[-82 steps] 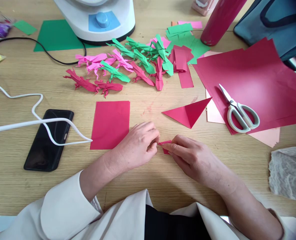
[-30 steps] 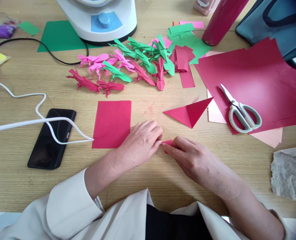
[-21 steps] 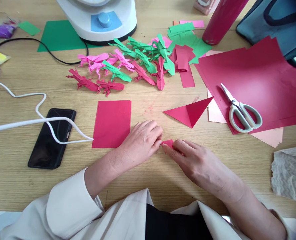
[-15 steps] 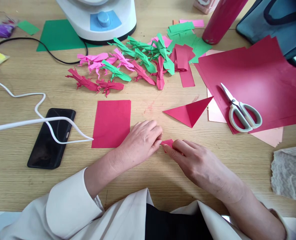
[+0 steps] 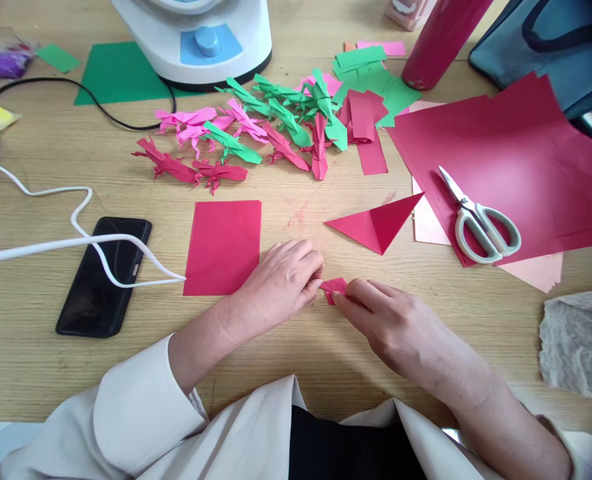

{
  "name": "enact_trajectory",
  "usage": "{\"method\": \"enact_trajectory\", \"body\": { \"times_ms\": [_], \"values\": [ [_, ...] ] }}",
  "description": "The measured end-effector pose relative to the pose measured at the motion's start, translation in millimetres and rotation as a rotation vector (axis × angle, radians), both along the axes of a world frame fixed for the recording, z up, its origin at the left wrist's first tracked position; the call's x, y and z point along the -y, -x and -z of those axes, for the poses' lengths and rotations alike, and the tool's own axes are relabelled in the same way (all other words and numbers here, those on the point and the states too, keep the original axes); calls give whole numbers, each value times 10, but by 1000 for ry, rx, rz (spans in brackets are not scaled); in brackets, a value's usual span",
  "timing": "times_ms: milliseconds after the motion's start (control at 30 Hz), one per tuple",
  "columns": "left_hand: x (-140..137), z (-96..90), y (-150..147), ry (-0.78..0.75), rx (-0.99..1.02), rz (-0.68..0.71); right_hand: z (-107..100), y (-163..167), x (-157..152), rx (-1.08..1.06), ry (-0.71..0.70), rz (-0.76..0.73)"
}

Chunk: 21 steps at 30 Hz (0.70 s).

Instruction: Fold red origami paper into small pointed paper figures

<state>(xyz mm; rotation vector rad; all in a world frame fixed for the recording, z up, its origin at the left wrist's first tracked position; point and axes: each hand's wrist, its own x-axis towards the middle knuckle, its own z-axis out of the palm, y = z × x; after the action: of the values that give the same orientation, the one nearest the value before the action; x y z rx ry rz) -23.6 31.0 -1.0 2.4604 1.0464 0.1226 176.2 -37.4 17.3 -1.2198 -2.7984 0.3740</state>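
A small folded piece of red paper (image 5: 334, 287) is between my two hands, low over the table. My right hand (image 5: 393, 317) pinches its right part, the thumb laid along its lower side. My left hand (image 5: 289, 277) has its fingers curled together at the paper's left tip, thumb and forefinger closed on it; the fingers hide that end. Beside my left wrist lies a stack of red paper squares (image 5: 223, 247). Beyond my right hand a creased red paper triangle (image 5: 376, 222) stands partly open on the table.
Several folded paper figures (image 5: 231, 142) lie at the back, near a white appliance (image 5: 226, 47). Scissors (image 5: 483, 223) rest on large red sheets (image 5: 516, 160) at the right, near a red bottle (image 5: 441, 47). At left lie a phone (image 5: 103, 277) and a white cable (image 5: 81, 217).
My right thumb has drawn back to the right along the folded paper, baring more of it. My left hand has barely moved.
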Motion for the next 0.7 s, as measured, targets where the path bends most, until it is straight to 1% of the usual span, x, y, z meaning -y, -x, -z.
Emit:
{"method": "enact_trajectory", "body": {
  "times_ms": [167,233,367,433,567,700],
  "values": [
    [0,5,2,-12,4,3,0,-12,2,-40,3,9],
    [0,18,11,-26,14,9,27,-23,2,-79,20,36],
    [0,71,37,-55,76,23,116,-31,-21,-152,71,194],
    [2,100,47,-66,126,23,152,-24,-43,-172,73,255],
    [10,127,60,-83,233,35,187,-8,-81,-234,83,288],
    [13,113,82,-84,239,86,207,-17,-100,-294,100,296]
  ]
}}
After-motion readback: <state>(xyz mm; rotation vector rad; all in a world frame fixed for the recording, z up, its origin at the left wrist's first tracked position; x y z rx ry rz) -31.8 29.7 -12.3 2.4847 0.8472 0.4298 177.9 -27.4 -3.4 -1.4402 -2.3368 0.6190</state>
